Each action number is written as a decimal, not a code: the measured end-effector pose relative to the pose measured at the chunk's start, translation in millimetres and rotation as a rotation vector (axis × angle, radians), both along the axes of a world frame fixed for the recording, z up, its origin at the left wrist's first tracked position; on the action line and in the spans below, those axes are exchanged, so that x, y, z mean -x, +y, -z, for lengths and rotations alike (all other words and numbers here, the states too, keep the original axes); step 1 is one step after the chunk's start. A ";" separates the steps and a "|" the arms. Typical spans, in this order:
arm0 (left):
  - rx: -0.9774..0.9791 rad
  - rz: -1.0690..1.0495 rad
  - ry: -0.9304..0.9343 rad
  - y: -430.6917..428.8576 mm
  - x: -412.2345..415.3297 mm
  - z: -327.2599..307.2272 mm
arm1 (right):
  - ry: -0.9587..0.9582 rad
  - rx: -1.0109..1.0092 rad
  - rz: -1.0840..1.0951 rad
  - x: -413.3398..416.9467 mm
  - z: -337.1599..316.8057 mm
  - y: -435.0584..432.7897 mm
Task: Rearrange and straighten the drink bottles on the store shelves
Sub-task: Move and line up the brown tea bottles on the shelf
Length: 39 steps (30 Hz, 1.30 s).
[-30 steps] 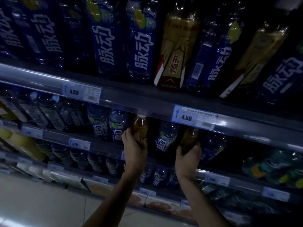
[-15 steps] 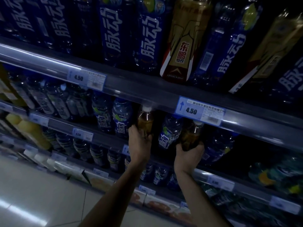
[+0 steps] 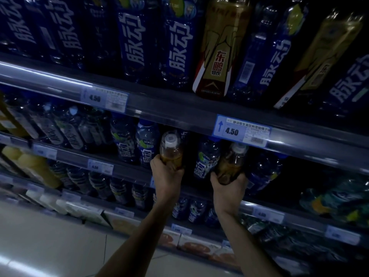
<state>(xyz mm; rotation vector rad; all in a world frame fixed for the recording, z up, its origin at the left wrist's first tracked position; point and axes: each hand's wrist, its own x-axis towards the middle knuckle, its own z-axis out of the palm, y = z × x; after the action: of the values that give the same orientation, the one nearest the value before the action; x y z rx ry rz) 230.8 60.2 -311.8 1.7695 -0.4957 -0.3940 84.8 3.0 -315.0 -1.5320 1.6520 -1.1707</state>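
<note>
Two white-capped bottles of amber drink stand at the shelf's point(image 3: 179, 188) front edge; the left hand point(image 3: 165, 174) grips one bottle point(image 3: 170, 150), the right hand point(image 3: 229, 188) the other bottle point(image 3: 231, 162), fingers wrapped around each, arms reaching up.

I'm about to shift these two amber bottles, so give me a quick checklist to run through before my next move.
1. Left hand wrapped firmly round the left amber bottle: ok.
2. Right hand holding the right amber bottle from below: ok.
3. Both white caps on: ok; tightness cannot tell.
4. Blue bottle between them standing upright: ok.
5. Headroom under the upper shelf rail: cannot tell, caps sit close beneath it.
6. Free slot for the amber bottles: cannot tell, too dark.
</note>
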 end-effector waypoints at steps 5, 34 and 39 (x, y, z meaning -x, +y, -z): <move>0.050 -0.005 0.044 3.9 -2.2 -3.3 | -0.021 -0.017 0.042 -3.4 -1.9 -5.0; -0.011 0.236 -0.210 141.4 52.8 -152.3 | -0.148 0.144 0.036 55.7 -168.6 149.1; 0.054 0.305 -0.255 140.3 77.5 -195.9 | -0.119 0.150 0.082 85.1 -212.0 146.9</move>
<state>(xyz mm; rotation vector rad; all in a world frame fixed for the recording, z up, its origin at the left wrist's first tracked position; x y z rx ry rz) 153.2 200.4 -115.9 1.7027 -0.9557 -0.3634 -0.3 149.9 -102.9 -1.4647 1.5923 -1.4304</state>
